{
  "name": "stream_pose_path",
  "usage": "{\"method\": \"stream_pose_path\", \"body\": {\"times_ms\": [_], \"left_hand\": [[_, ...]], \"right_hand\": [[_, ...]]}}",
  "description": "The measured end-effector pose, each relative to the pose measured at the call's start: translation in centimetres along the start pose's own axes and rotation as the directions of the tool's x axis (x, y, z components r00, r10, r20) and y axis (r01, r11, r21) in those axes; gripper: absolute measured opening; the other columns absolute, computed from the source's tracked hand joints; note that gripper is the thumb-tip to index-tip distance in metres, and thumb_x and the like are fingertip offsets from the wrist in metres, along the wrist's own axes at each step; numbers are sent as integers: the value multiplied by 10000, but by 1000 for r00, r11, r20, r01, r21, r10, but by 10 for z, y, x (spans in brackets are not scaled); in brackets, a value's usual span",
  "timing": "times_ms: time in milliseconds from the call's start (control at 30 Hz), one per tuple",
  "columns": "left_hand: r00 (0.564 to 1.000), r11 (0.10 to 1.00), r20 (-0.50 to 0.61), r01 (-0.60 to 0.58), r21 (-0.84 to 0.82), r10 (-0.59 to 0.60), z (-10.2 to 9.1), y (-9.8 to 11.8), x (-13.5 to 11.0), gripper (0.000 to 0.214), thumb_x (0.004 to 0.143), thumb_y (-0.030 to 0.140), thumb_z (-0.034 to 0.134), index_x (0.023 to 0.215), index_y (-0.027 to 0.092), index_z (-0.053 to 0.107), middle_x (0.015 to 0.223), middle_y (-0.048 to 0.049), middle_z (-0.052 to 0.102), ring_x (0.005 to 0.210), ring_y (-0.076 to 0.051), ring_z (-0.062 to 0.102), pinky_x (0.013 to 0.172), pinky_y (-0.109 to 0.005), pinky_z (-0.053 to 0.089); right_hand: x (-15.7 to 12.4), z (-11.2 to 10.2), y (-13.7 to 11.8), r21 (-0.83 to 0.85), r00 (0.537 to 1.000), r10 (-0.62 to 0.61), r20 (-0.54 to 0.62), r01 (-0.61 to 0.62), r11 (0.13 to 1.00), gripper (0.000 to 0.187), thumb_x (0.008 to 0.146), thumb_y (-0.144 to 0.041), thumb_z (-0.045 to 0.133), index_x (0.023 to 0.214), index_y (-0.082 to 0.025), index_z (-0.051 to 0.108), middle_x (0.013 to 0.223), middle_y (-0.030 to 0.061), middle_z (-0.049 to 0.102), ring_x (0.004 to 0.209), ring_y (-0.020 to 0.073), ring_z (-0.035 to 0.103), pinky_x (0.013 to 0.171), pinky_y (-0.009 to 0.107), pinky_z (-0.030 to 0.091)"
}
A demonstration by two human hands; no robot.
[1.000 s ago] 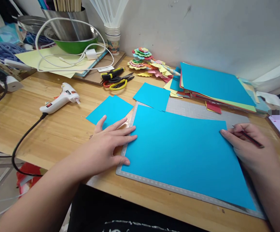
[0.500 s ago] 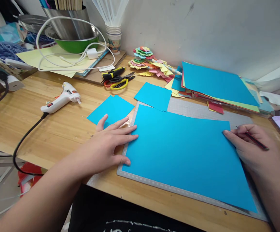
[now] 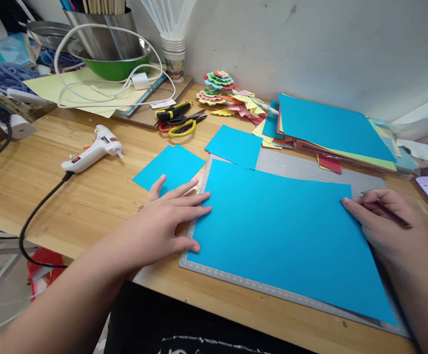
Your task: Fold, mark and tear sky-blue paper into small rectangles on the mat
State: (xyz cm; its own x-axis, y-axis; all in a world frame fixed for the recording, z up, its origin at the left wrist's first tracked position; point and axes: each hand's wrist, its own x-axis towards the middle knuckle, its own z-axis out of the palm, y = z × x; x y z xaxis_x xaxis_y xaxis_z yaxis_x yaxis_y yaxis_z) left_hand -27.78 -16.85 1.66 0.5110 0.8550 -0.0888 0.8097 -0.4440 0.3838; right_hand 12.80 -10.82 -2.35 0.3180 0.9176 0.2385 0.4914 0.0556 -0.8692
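A large blue sheet of paper (image 3: 280, 236) lies flat on a grey cutting mat (image 3: 229, 278) with a marked border. With fingers spread, my left hand (image 3: 169, 214) rests across the sheet's left edge, its thumb and some fingertips on the paper. My right hand (image 3: 387, 211) is at the sheet's upper right corner, closed around a dark pencil (image 3: 394, 215) with red on it, thumb against the paper's edge. Past my left fingers lies a smaller blue piece of paper (image 3: 171, 167). Another small blue piece (image 3: 236, 146) sits at the mat's top left corner.
A white hot glue gun (image 3: 94, 150) with a black cord lies at left. Scissors (image 3: 182, 125) and a yellow-black cutter (image 3: 173, 111) are further back. Stacked coloured paper (image 3: 335, 125) stands behind the mat, beside paper flowers (image 3: 217, 88). A green bowl (image 3: 116, 68) is back left.
Almost nothing differs. Both hands and the large blue sheet stay in nearly the same place, with only a very slight shift.
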Motion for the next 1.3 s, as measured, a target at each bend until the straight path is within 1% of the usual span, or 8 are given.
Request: {"method": "stream_pose_path", "body": {"times_ms": [300, 533, 800, 900, 1000, 1167, 1233, 1300], "left_hand": [[1000, 1000, -5, 0, 1, 0, 1, 0, -2, 611, 774, 516, 702, 1337, 406, 493, 1482, 36, 435, 1452, -265, 226, 1153, -573, -95], [999, 999, 29, 24, -24, -24, 0, 1, 0, 664, 772, 601, 657, 1365, 365, 475, 1492, 31, 423, 1460, -278, 193, 1146, -571, -131], [999, 999, 37, 34, -9, -33, 1, 1, -1, 663, 773, 583, 667, 1370, 381, 459, 1503, 48, 403, 1465, -268, 177, 1146, -575, -123], [999, 999, 27, 36, -8, -36, 1, 2, -1, 657, 770, 575, 673, 1364, 386, 465, 1497, 46, 413, 1463, -273, 185, 1146, -582, -110], [999, 999, 30, 33, -3, -33, 0, 2, -1, 652, 775, 566, 674, 1366, 393, 459, 1499, 52, 408, 1463, -271, 184, 1146, -587, -104], [999, 1000, 24, 27, 10, -27, 1, 0, -2, 661, 766, 576, 678, 1364, 403, 455, 1504, 64, 398, 1464, -261, 184, 1151, -577, -96], [1000, 1000, 15, 23, 13, -23, 2, 0, -2, 655, 771, 578, 672, 1364, 402, 456, 1503, 64, 402, 1464, -257, 186, 1154, -568, -97], [1000, 1000, 11, 18, 18, -18, 2, 0, -2, 646, 778, 575, 666, 1364, 399, 457, 1500, 66, 406, 1462, -257, 192, 1154, -563, -103]], "right_hand": [[2, -1, 0, -21, 1000, -2, -5, 2, 1000, 349, 552, -316, 798, 712, -204, 509, 674, -40, 508, 614, 108, 457, 553, 224, 322], [5, -1, 4, -21, 999, 32, -34, -33, 999, 408, 491, -339, 831, 702, -205, 508, 659, -38, 520, 609, 115, 477, 558, 237, 332], [4, -3, 4, -23, 999, 43, -28, -43, 999, 354, 551, -322, 821, 709, -219, 522, 695, -15, 551, 634, 138, 515, 567, 263, 348], [-1, -3, -3, -37, 999, 50, 18, -49, 998, 274, 668, -310, 767, 734, -239, 511, 745, -7, 529, 662, 137, 525, 565, 252, 350], [-7, -1, -13, -35, 997, 23, 73, -20, 999, 190, 768, -289, 693, 753, -257, 506, 787, -4, 506, 678, 122, 534, 574, 241, 357], [-9, 0, -22, -48, 997, 25, 74, -21, 999, 202, 765, -288, 689, 705, -257, 499, 751, -12, 492, 620, 102, 525, 539, 237, 343], [-6, 0, -18, -60, 996, 44, 76, -39, 997, 210, 753, -296, 699, 714, -258, 497, 752, -14, 492, 635, 109, 525, 551, 240, 349], [-2, -2, -9, -67, 998, 54, 44, -51, 996, 240, 708, -299, 734, 726, -256, 499, 741, -14, 508, 642, 124, 526, 561, 256, 353]]}}
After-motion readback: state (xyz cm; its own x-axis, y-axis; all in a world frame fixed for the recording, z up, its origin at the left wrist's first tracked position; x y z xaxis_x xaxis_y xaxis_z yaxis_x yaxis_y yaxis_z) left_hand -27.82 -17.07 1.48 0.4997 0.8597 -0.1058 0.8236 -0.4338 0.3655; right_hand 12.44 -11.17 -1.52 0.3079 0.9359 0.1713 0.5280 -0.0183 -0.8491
